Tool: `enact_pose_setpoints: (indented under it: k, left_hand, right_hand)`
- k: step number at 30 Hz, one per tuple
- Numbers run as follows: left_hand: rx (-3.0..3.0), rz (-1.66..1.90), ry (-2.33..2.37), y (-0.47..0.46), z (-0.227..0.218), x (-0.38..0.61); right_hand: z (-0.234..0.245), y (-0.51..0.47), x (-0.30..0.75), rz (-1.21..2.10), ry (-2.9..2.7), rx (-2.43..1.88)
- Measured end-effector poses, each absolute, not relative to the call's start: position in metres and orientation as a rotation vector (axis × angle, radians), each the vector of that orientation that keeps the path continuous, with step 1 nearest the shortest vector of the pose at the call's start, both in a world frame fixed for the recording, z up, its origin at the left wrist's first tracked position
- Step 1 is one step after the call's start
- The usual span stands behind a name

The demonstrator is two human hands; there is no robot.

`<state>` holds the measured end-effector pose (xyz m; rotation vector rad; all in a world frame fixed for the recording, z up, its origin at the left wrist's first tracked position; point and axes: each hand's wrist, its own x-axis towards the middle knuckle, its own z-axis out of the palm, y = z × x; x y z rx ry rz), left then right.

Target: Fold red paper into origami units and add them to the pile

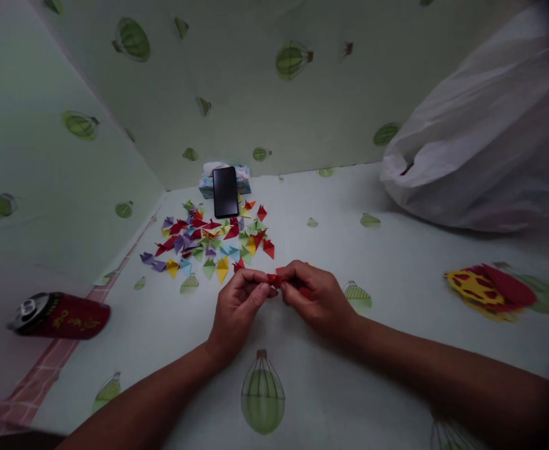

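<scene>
Between my two hands is a small piece of folded red paper (274, 280), pinched from both sides. My left hand (244, 306) grips its left end with thumb and fingertips. On the other end, my right hand (316, 297) is closed with thumb against forefinger, and bits of red show around its fingers. My fingers partly cover the paper, so its exact folded shape is hidden. Just beyond my left hand lies a spread of small folded paper cranes (209, 240) in red, yellow, green, purple and blue.
A black phone (226, 192) leans on a tissue box (243, 180) behind the cranes. At the left stands a red drink can (68, 315). A large white plastic bag (481, 150) fills the back right, with red and yellow cut-out pieces (490, 290) in front of it.
</scene>
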<state>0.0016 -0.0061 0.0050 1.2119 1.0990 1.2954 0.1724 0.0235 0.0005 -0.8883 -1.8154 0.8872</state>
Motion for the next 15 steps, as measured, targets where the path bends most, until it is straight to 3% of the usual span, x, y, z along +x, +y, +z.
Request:
enact_pose_setpoints:
  k: [15]
  left_hand:
    - [1.109,1.204,1.116,-0.0086,0.0043,0.0037]
  right_hand:
    - [-0.0076,0.0219,0.1715,0.402,-2.071,-0.677]
